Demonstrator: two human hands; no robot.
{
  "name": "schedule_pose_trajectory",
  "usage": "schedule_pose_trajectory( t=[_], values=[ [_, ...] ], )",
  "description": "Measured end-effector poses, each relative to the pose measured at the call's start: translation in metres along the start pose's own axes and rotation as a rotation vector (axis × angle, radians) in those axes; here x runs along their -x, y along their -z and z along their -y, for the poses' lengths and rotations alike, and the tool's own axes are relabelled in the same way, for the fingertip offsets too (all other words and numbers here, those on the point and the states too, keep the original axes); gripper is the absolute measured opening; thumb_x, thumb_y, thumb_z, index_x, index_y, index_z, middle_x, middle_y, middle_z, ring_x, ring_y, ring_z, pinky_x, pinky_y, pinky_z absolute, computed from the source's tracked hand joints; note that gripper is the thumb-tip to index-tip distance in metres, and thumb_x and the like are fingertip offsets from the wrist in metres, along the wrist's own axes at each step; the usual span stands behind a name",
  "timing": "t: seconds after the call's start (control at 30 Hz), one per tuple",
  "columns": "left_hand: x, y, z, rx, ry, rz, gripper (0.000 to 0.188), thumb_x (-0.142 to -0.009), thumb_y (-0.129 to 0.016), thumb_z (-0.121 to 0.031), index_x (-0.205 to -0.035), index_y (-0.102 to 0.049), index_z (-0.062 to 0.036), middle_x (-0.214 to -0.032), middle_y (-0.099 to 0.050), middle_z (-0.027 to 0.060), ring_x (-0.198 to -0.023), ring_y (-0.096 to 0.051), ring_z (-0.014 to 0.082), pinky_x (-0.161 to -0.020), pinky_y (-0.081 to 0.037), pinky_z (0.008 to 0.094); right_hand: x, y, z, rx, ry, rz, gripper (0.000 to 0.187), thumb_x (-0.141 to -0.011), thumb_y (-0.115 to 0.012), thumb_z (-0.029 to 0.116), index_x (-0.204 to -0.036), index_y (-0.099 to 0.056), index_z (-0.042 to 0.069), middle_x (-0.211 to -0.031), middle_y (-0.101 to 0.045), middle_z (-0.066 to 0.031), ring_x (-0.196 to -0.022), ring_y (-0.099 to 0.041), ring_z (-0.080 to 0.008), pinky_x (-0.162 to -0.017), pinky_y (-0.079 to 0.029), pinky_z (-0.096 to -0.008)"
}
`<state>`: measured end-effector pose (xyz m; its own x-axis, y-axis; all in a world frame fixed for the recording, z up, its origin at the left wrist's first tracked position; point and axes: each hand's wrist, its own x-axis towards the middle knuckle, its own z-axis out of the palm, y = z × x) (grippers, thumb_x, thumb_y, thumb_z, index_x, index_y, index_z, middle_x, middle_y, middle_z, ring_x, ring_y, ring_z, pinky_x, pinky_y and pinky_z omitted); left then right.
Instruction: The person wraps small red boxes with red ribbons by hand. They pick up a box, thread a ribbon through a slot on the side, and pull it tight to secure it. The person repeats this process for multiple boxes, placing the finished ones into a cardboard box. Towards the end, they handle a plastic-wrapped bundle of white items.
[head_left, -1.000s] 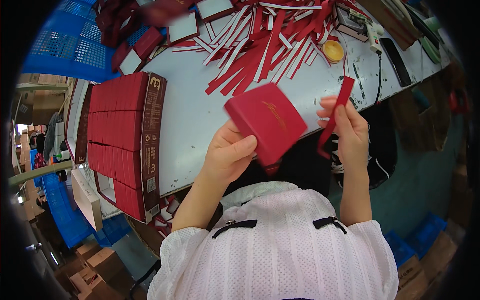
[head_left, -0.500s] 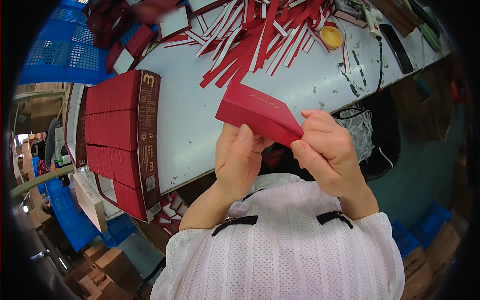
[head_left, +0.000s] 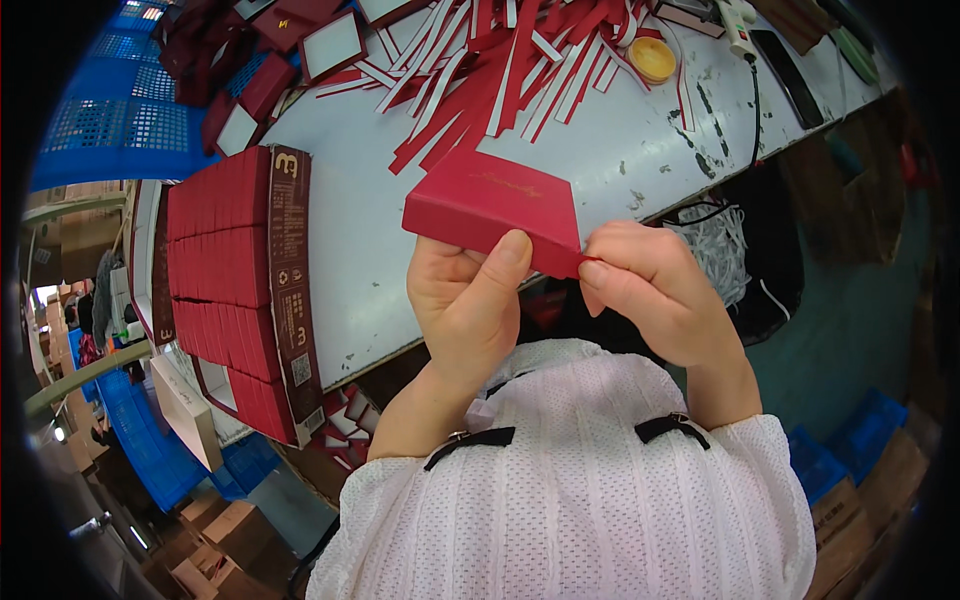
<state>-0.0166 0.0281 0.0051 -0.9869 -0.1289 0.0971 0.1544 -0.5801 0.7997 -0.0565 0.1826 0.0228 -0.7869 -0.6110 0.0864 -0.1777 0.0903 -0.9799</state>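
Observation:
A flat red box (head_left: 500,205) with gold script on top is held out over the table's near edge. My left hand (head_left: 468,308) grips it from the left and below, thumb pressed on the front side. At the box's right corner my right hand (head_left: 655,285) is closed in a pinch on a thin red piece of covering material (head_left: 593,300), whose tip hangs below the fingers. Whether that piece is still attached to the box is hard to make out. The underside of the box is hidden.
Red-and-white strips (head_left: 500,70) lie heaped across the far table (head_left: 370,230). Beyond them to the right are a yellow round tub (head_left: 652,60) and a dark phone-like slab (head_left: 787,78). At left, a carton (head_left: 292,300) holds rows of red boxes. Shredded white paper (head_left: 722,250) sits below the right edge.
The box has shifted left and levelled out, its right side now flatter. My left thumb has moved right along its front; my right hand keeps its pinch at the corner.

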Motion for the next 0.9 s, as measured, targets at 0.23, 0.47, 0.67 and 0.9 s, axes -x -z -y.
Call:
schedule_pose_trajectory(
  t=[0.23, 0.47, 0.67, 0.9],
  values=[
    [-0.001, 0.003, 0.003, 0.192, 0.036, -0.098, 0.026, -0.085, -0.044, -0.009, -0.108, -0.041, 0.0022, -0.109, -0.049, 0.0167, -0.099, -0.052, 0.0252, -0.081, -0.046, 0.0382, 0.005, 0.022, -0.005, 0.037, -0.195, -0.160, 0.024, -0.075, -0.057, 0.006, -0.098, -0.057, 0.002, -0.059, -0.054, -0.0057, -0.053, -0.050, -0.0086, -0.050, -0.040, -0.0213],
    [0.003, 0.016, 0.005, 0.559, 0.221, -0.073, 0.029, -0.086, -0.041, -0.013, -0.110, -0.040, 0.0035, -0.114, -0.046, 0.0186, -0.106, -0.047, 0.0308, -0.089, -0.040, 0.0474, 0.009, 0.014, -0.003, 0.204, 0.096, -0.228, 0.025, -0.069, -0.056, -0.003, -0.094, -0.057, -0.001, -0.063, -0.058, -0.0053, -0.053, -0.053, -0.0099, -0.050, -0.042, -0.0212],
    [0.004, 0.017, 0.001, 0.544, 0.268, -0.095, 0.027, -0.085, -0.044, -0.013, -0.110, -0.040, -0.0027, -0.110, -0.049, 0.0141, -0.103, -0.049, 0.0266, -0.087, -0.042, 0.0428, 0.010, 0.019, 0.010, 0.247, -0.012, -0.227, 0.019, -0.067, -0.062, -0.001, -0.085, -0.060, 0.000, -0.067, -0.060, -0.0076, -0.049, -0.054, -0.0108, -0.046, -0.043, -0.0203],
    [0.004, 0.017, -0.001, 0.934, 0.236, -0.116, 0.027, -0.087, -0.039, -0.010, -0.107, -0.041, 0.0070, -0.115, -0.044, 0.0218, -0.109, -0.043, 0.0338, -0.095, -0.030, 0.0523, 0.004, 0.027, -0.005, 0.365, 0.096, -0.276, 0.015, -0.068, -0.059, -0.004, -0.083, -0.062, 0.000, -0.064, -0.057, -0.0061, -0.048, -0.051, -0.0076, -0.042, -0.039, -0.0189]
  ],
)
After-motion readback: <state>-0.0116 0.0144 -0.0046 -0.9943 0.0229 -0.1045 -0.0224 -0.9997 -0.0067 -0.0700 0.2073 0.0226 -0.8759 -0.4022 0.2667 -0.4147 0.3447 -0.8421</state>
